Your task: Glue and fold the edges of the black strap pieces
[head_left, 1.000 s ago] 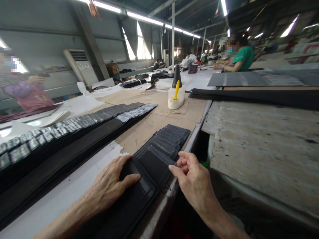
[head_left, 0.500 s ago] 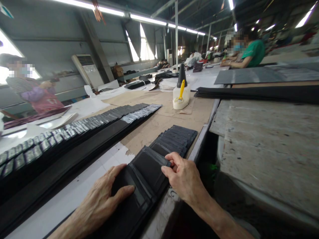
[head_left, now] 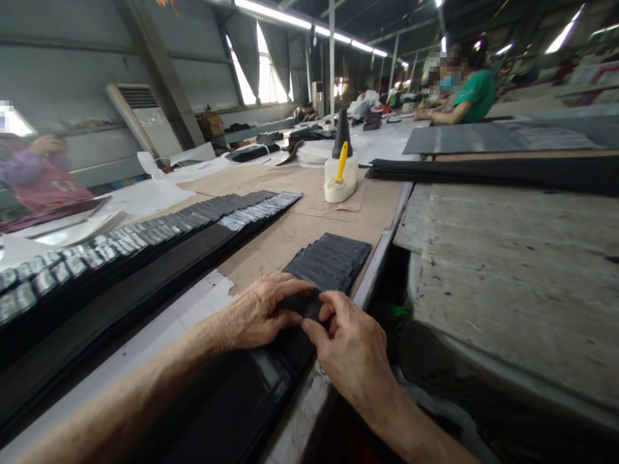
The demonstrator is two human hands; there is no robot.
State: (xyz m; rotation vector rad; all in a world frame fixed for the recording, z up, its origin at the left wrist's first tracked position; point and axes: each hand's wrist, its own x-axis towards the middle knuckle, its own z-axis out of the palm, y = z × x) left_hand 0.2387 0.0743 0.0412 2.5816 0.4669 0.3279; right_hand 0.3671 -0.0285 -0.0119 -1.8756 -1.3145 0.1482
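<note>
My left hand [head_left: 268, 309] reaches across from the left, thumb and fingers pinched on the edge of a flat black panel [head_left: 293, 348]. Close beside it, my right hand [head_left: 351, 338] grips the panel's right side between thumb and curled fingers. The hands nearly meet and hide much of the panel, so its material is unclear. Just beyond them lies a fanned stack of similar black panels [head_left: 333, 254]. More black material [head_left: 207, 406] extends under my left forearm toward me.
A white glue pot [head_left: 343, 190] with a yellow brush [head_left: 341, 164] stands ahead, a black cone behind it. Long rows of overlapping dark strips [head_left: 145, 241] run along the left. Black sheets [head_left: 493, 174] lie right, above a worn board [head_left: 512, 258]. Two people work farther off.
My left hand has moved right and forward from the near panel to beside my right hand. My right hand stays at the panel's edge. The whole view has shifted slightly.
</note>
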